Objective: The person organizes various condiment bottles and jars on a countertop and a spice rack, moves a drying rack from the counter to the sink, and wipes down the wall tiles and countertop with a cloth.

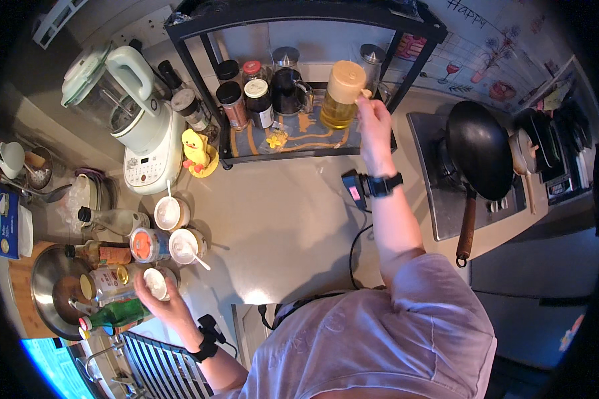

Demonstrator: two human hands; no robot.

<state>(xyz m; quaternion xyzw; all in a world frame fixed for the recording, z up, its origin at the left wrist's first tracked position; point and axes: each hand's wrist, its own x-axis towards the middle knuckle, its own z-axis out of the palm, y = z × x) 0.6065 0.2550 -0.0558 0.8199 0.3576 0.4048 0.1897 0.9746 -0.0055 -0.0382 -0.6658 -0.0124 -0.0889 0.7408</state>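
My right hand (374, 119) grips the handle of an oil dispenser (346, 95) with a beige lid and yellow oil inside, at the right end of the black metal rack (299, 155). Whether its base touches the shelf I cannot tell. My left hand (165, 304) is around a small white-rimmed tub (155, 283) of white powder at the lower left. Just above it are two more tubs, one (167, 213) and another (183, 246), each with a white spoon in white powder. A jar with an orange-and-white lid (147, 245) is beside them. Dark-lidded and red-lidded spice jars (233, 107) line the rack.
A white blender (152, 149) and a yellow duck figure (197, 149) stand left of the rack. Bottles, among them a green one (122, 314), lie near a steel bowl (55, 289). At right, a black wok (479, 152) sits on the stove (432, 199), its wooden handle pointing towards me.
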